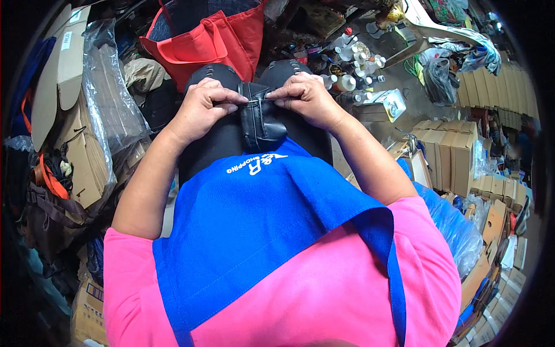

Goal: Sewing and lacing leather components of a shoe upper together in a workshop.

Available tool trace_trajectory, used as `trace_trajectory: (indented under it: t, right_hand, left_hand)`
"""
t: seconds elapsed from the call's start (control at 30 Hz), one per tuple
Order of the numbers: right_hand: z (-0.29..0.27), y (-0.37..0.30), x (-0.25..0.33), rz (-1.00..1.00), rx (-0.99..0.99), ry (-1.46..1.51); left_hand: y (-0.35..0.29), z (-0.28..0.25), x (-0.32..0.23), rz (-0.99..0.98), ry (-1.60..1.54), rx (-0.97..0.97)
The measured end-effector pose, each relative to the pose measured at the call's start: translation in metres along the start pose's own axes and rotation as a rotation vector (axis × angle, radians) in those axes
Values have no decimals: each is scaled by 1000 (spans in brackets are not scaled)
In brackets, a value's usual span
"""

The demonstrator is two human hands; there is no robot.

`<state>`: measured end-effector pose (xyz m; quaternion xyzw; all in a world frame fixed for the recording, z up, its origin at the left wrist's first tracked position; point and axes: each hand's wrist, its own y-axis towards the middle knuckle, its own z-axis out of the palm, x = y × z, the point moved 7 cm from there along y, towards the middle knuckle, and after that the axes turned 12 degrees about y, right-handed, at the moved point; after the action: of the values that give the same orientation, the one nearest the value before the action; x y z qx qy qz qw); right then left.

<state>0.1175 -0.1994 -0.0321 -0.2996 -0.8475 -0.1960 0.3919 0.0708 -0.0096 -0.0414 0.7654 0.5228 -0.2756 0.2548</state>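
Observation:
A black leather piece (261,120), folded and glossy, rests on my lap between my knees. My left hand (203,107) pinches its upper left edge with closed fingers. My right hand (305,97) grips the upper right edge, fingertips meeting the left hand's near a thin metal pin or needle at the top. Both hands sit above a blue apron (254,214) that covers my pink shirt. The lower part of the leather piece lies against the apron's top hem.
A red fabric bag (214,40) stands open ahead of my knees. Flattened cardboard in plastic wrap (92,115) is stacked at left. Small bottles and jars (355,61) crowd the floor at upper right, with folded brown boxes (451,153) and a blue plastic bag (457,225) at right.

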Motion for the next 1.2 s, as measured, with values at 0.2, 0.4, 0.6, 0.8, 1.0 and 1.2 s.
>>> trace_trajectory:
  t: [0.2,0.4,0.6,0.8,1.0,1.2]
  right_hand:
    - [2,2,-1,-11,-17,19]
    - [4,3,-2,72,-66,63]
    - [5,-6,7,112,-105,17]
    - [2,-7,5,54,-127,4]
    - [0,-4,-1,125,-110,159]
    - [-1,0,-1,106,-75,212]
  left_hand:
    - [0,2,3,-62,-9,14]
    - [3,5,-4,-152,-102,-29]
    - [-19,9,-19,-267,-100,-182]
    - [-21,-6,-14,-194,32,-165]
    - [-11,5,-7,-291,-137,-127]
    - [-12,-5,-5,-241,-88,-67]
